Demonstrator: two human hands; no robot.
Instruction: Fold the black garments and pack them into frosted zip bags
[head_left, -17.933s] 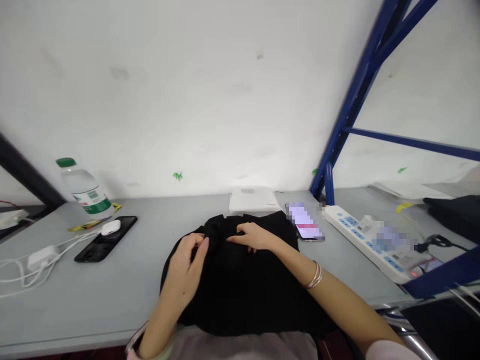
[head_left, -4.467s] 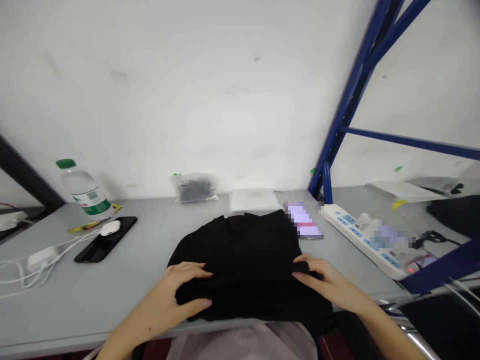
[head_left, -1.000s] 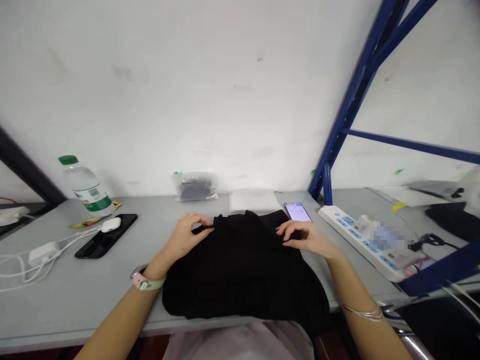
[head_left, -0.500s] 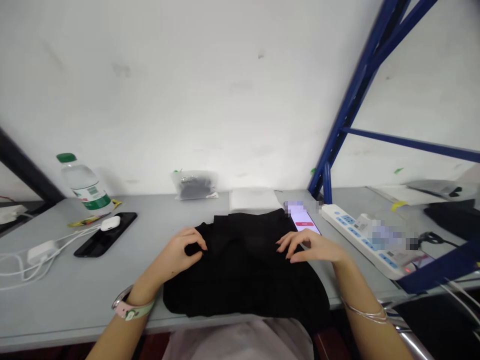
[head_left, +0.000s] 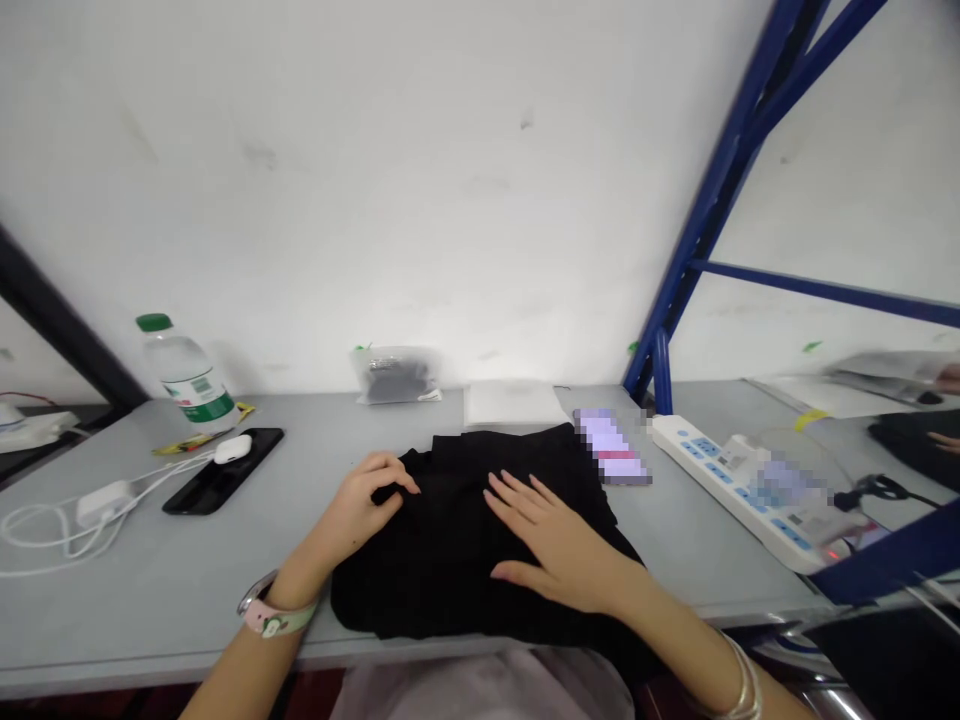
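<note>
A black cloth garment [head_left: 442,570], loosely folded, lies in front of me, its near part reaching over the table's front edge. My right hand [head_left: 551,545] rests flat on the middle of the garment, fingers stretched and thumb apart. At the garment's left side is my left hand [head_left: 371,505], fingers bent and thumb a little apart from them. Dark fabric shows through that gap, and nothing is visibly gripped there. The kind of garment cannot be made out.
On the grey table [head_left: 112,590] at left are a water bottle [head_left: 199,385], a black phone [head_left: 221,475], an earphone case [head_left: 232,449] and white cables. Behind the garment stand a clear pouch [head_left: 397,377] and white packet [head_left: 514,402]. Rightward lie another phone [head_left: 611,445], a power strip [head_left: 735,490] and blue frame [head_left: 690,220]. Another person's hand shows far right.
My right hand has moved left from the garment's right side to its middle and flattened out, fingers extended. My left hand has stayed nearly in place. A person's hand has appeared at far right.
</note>
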